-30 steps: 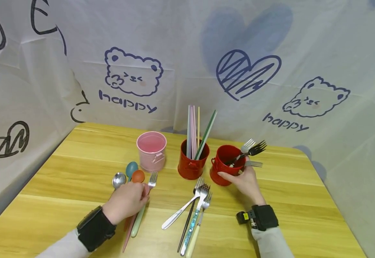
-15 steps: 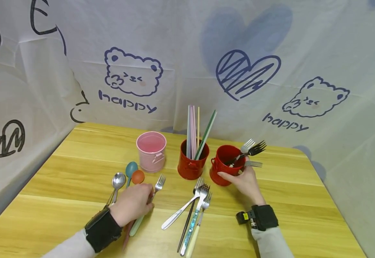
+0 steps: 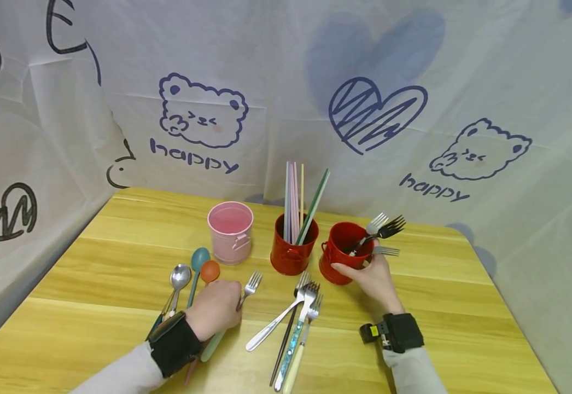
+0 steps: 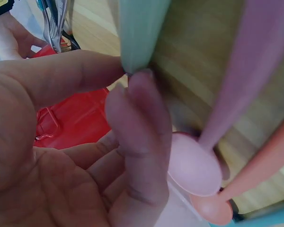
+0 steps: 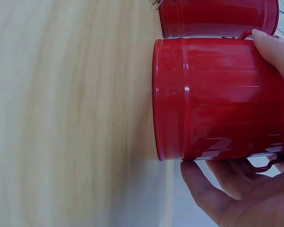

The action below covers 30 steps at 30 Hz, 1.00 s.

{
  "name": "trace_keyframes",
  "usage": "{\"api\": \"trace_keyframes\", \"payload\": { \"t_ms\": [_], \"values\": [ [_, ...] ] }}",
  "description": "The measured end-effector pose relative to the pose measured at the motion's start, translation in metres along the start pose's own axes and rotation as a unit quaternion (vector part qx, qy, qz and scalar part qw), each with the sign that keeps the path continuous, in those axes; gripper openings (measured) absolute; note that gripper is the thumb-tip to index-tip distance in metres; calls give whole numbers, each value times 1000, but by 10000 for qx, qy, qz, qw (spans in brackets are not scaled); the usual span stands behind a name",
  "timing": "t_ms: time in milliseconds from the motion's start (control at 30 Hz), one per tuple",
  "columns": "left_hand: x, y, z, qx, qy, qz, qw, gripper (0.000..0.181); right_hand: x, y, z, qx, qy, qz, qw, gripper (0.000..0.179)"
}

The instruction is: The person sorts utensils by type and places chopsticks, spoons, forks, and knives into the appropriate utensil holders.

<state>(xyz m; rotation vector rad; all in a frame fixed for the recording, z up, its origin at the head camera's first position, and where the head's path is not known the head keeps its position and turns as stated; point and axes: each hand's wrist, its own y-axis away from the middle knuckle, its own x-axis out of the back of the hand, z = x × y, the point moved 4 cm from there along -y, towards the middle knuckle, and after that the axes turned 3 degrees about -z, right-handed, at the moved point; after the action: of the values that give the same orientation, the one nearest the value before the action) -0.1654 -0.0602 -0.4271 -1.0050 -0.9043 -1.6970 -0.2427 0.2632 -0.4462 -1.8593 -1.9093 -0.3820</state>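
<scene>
My left hand (image 3: 217,309) pinches a fork (image 3: 253,282) with a pale green handle (image 4: 141,33), thumb and fingertips meeting where the handle narrows. Its tines point away toward the buckets. Beside this hand lie a blue spoon (image 3: 200,258), an orange spoon (image 3: 210,271) and silver spoons (image 3: 180,276); the left wrist view also has a pink spoon (image 4: 196,165). My right hand (image 3: 378,279) holds a red bucket (image 5: 227,99) around its side, thumb in front, other fingers behind. Several forks (image 3: 377,222) lean out over that bucket's rim.
Several forks (image 3: 266,334) lie in a loose bunch mid-table, between the hands. A second red bucket (image 3: 290,258) holds upright chopsticks (image 3: 294,202). Left of it stands a pink bucket (image 3: 231,241). A white cloth (image 3: 286,126) with drawings hangs behind the table.
My left hand has moved right with the green-handled fork, away from the spoons, uncovering more of the silver and blue ones. The right hand stays on the red bucket.
</scene>
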Motion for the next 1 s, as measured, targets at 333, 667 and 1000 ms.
{"api": "trace_keyframes", "payload": {
  "t_ms": [333, 667, 1000],
  "values": [
    [0, -4, -4, 18, 430, -422, 9982, 26, -1, -1, -2, 76, -42, -12, 10000, 89],
    [12, -5, -6, -219, 1188, -562, 9911, 16, 1, 0, 0, -11, -73, -25, 10000, 89],
    [21, -10, 2, -869, 1435, -342, 9852, 11, 0, 0, -1, 75, -42, -3, 10000, 89]
  ]
}}
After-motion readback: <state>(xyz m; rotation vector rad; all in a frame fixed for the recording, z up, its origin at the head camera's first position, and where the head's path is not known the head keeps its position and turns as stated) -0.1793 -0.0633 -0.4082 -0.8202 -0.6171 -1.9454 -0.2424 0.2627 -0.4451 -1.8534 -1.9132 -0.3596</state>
